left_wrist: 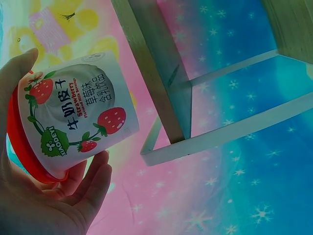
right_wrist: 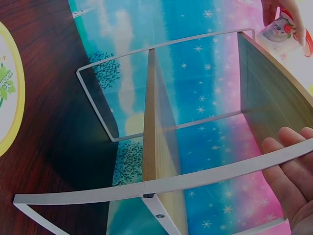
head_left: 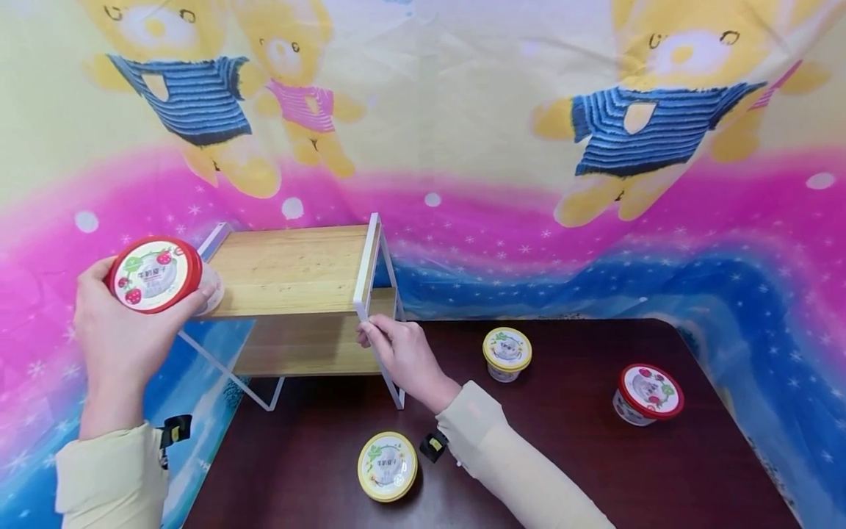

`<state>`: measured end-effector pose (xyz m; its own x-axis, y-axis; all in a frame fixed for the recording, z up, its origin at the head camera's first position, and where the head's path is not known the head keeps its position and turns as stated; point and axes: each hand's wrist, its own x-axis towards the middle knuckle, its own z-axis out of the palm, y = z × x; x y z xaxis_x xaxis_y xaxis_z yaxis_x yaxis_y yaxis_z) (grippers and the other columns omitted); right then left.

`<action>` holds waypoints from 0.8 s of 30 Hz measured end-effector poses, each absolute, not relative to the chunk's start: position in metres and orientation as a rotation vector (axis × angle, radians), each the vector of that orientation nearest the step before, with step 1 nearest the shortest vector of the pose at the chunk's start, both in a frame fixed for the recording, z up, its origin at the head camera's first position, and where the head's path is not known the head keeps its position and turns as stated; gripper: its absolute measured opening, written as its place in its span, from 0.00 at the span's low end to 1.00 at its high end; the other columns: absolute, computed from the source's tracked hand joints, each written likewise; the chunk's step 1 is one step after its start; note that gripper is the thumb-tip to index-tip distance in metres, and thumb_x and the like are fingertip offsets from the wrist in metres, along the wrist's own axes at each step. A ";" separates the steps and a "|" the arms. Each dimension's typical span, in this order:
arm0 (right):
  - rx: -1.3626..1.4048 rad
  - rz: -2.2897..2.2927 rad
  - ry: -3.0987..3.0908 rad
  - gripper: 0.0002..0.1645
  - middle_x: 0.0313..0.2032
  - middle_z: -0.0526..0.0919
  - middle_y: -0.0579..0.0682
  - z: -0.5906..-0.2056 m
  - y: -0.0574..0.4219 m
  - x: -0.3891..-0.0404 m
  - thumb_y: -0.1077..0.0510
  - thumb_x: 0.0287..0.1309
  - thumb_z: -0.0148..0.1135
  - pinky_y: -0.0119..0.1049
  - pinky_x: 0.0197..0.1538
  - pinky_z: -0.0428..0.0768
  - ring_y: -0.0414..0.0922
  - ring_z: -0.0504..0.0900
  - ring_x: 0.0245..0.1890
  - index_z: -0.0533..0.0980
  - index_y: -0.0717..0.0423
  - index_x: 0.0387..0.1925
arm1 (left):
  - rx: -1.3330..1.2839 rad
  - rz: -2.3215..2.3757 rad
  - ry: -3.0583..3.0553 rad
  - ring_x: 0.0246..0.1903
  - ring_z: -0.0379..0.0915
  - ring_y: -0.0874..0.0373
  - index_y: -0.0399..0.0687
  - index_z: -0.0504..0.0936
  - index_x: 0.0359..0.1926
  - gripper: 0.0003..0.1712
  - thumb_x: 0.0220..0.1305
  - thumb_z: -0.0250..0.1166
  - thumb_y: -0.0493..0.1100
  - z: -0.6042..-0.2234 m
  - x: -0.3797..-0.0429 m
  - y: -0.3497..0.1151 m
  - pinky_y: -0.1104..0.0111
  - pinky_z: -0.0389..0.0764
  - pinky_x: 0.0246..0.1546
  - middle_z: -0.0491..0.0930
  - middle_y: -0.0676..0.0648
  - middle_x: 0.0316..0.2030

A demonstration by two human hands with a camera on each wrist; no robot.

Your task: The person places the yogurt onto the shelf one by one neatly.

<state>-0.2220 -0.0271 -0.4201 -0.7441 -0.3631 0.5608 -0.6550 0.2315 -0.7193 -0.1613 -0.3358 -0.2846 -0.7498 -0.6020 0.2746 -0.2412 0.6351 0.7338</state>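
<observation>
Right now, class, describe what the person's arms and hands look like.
The left sleeve and right sleeve are plain pale cream. Beside each is a small black device with a yellowish patch. The fingers wear no gloves.

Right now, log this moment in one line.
left hand: holds red-lidded cup | right hand: grips shelf's white frame | table: near yellow-lidded cup, far yellow-lidded cup, second red-lidded cup

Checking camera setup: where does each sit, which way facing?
Head: on the head, facing forward-down at the shelf; left hand, right hand, sleeves show.
Left wrist: on that wrist, facing the held red-lidded tub and shelf; left hand shows.
Right wrist: on that wrist, facing the shelf; right hand shows, left hand at upper right.
Head and right wrist share both hands, shelf and tub.
</observation>
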 end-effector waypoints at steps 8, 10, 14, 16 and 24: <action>0.949 1.515 -2.240 0.12 0.35 0.88 0.46 -0.421 -0.028 -0.223 0.56 0.77 0.55 0.29 0.46 0.82 0.36 0.87 0.37 0.83 0.54 0.42 | 0.660 -0.956 -2.363 0.72 0.54 0.57 0.70 0.50 0.78 0.63 0.48 0.73 0.73 -0.284 -0.168 -0.337 0.45 0.73 0.60 0.59 0.55 0.74; 0.947 1.515 -2.240 0.12 0.35 0.88 0.45 -0.421 -0.028 -0.223 0.56 0.77 0.55 0.29 0.46 0.82 0.36 0.86 0.37 0.83 0.54 0.42 | 0.657 -0.953 -2.369 0.72 0.53 0.57 0.69 0.50 0.78 0.63 0.48 0.73 0.74 -0.283 -0.170 -0.337 0.45 0.73 0.60 0.59 0.55 0.74; 0.946 1.511 -2.238 0.11 0.35 0.88 0.45 -0.421 -0.027 -0.223 0.56 0.77 0.55 0.29 0.45 0.82 0.36 0.86 0.37 0.83 0.54 0.42 | 0.640 -0.942 -2.399 0.73 0.53 0.54 0.65 0.49 0.79 0.64 0.48 0.72 0.75 -0.281 -0.175 -0.339 0.43 0.73 0.59 0.58 0.52 0.74; 0.945 1.509 -2.236 0.11 0.35 0.88 0.44 -0.421 -0.027 -0.223 0.56 0.76 0.55 0.29 0.45 0.82 0.35 0.86 0.37 0.83 0.54 0.42 | 0.624 -0.933 -2.422 0.73 0.53 0.51 0.62 0.48 0.80 0.65 0.49 0.72 0.75 -0.280 -0.177 -0.340 0.41 0.73 0.58 0.58 0.49 0.75; 0.952 1.509 -2.232 0.11 0.35 0.88 0.44 -0.421 -0.028 -0.223 0.56 0.77 0.55 0.29 0.45 0.82 0.35 0.86 0.37 0.83 0.54 0.42 | 0.574 -0.914 -2.467 0.73 0.53 0.44 0.53 0.48 0.80 0.67 0.51 0.71 0.74 -0.278 -0.186 -0.345 0.38 0.72 0.57 0.57 0.43 0.75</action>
